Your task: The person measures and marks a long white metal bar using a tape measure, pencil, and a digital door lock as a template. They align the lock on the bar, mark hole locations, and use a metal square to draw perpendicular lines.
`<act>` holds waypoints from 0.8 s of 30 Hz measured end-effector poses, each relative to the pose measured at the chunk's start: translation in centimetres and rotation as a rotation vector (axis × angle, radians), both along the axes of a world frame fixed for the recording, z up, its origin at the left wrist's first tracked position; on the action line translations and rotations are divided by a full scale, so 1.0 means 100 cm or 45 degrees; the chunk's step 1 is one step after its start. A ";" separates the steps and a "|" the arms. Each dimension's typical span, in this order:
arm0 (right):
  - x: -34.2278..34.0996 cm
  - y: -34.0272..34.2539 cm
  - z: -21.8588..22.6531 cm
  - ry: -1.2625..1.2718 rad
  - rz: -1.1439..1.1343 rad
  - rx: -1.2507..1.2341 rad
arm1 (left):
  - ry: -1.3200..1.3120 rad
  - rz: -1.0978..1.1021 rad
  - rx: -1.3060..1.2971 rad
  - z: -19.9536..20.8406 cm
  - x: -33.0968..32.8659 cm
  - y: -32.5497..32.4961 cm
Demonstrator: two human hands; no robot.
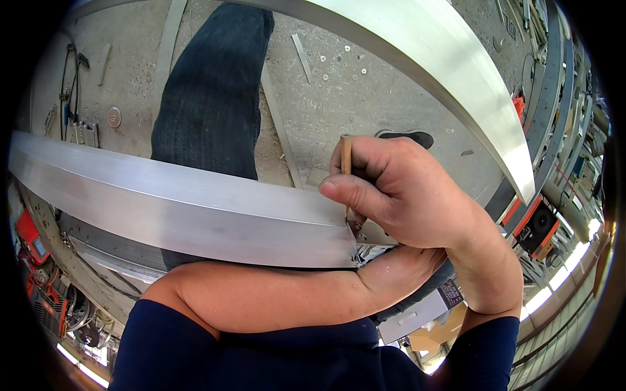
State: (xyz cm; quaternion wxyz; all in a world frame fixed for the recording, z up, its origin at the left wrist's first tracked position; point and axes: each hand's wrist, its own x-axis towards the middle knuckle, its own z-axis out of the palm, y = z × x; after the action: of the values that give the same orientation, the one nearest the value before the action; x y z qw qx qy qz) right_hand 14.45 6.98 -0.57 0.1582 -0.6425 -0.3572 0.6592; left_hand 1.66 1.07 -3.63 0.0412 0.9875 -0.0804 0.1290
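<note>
A long silver metal bar (pixel 195 215) lies across in front of me, its right end under my hands. My right hand (pixel 407 189) is closed round a slim wooden pencil (pixel 346 156), held nearly upright. The pencil's tip points down at the bar's right end, beside a small metal bracket (pixel 373 233) with a screw or hole in it. My left hand (pixel 404 268) reaches across beneath the right one, next to the bracket and the bar's end. Its fingers are hidden behind the right hand and wrist.
Another wide silver bar (pixel 430 45) curves across the far right side. Metal strips and small round pieces lie on the concrete floor (pixel 313 111). A clamp-like tool (pixel 68 85) is at the far left. Cardboard boxes (pixel 417 316) stand behind my right arm, and metal profiles line the right side.
</note>
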 end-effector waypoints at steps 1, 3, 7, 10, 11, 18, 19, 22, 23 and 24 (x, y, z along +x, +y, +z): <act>0.001 -0.003 -0.001 0.003 -0.032 0.041 | 0.016 0.000 -0.044 0.003 0.001 0.004; 0.004 -0.012 -0.002 0.003 -0.107 0.125 | 0.045 -0.012 -0.130 0.014 0.003 0.018; 0.030 -0.031 0.025 0.028 -0.738 0.329 | 0.201 0.136 -0.289 0.012 0.006 -0.014; 0.064 -0.086 0.052 0.017 -0.903 0.308 | 0.289 -0.010 -0.391 0.025 0.011 0.003; 0.078 -0.110 0.052 0.010 -0.964 0.290 | 0.274 0.035 -0.419 0.025 0.013 0.002; 0.129 -0.257 0.026 0.019 -1.271 0.089 | 0.413 0.046 -0.432 0.033 0.021 -0.003; 0.129 -0.263 0.018 0.052 -1.265 0.085 | 0.404 0.061 -0.406 0.032 0.021 -0.005; 0.123 -0.254 0.007 0.193 -1.144 0.177 | 0.400 0.089 -0.327 0.032 0.021 -0.006; 0.122 -0.250 0.002 0.235 -1.093 0.204 | 0.400 0.102 -0.302 0.032 0.021 -0.007; 0.120 -0.247 -0.001 0.261 -1.088 0.218 | 0.376 0.115 -0.267 0.032 0.021 -0.007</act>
State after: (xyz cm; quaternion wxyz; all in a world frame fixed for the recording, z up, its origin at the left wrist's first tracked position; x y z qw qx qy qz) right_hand 26.43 -17.70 -0.63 0.5037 -0.6482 -0.0955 0.5630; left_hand 3.77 0.35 -0.47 0.1494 0.9886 -0.0151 -0.0081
